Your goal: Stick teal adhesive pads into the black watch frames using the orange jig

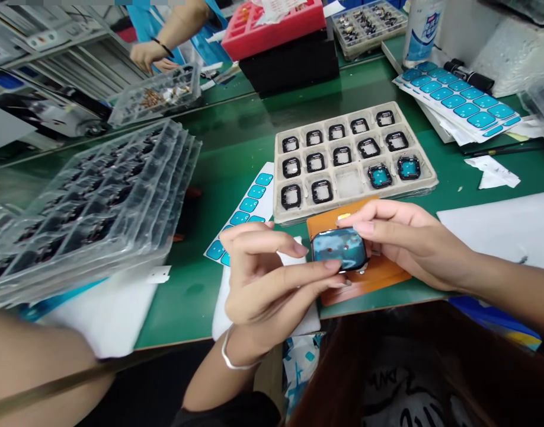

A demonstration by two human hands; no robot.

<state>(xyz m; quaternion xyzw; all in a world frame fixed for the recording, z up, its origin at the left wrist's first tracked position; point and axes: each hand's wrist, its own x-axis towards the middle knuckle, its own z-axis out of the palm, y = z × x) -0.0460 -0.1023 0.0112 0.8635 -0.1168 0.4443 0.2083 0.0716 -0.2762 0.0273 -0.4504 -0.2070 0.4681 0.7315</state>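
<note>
A black, rounded-rectangular watch case (338,249) with glossy blue film across its face is held between my two hands above an orange mat (387,276). My right hand (409,237) grips its right end between thumb and fingers. At the lower edge, my left hand (267,279) has one finger lying on the film and another just below, pinching the case; its other fingers are bent away. Just behind is a beige tray (278,210) of similar black cases, two of them with blue showing inside. One front-row pocket (349,181) has no case.
Stacked clear trays (165,196) of dark parts stand at left. Sheets of blue stickers lie beside the tray (249,204) and at far right (467,98). A red bin (276,29) and a bottle (423,29) are behind. Another person's hand (150,56) works across the table.
</note>
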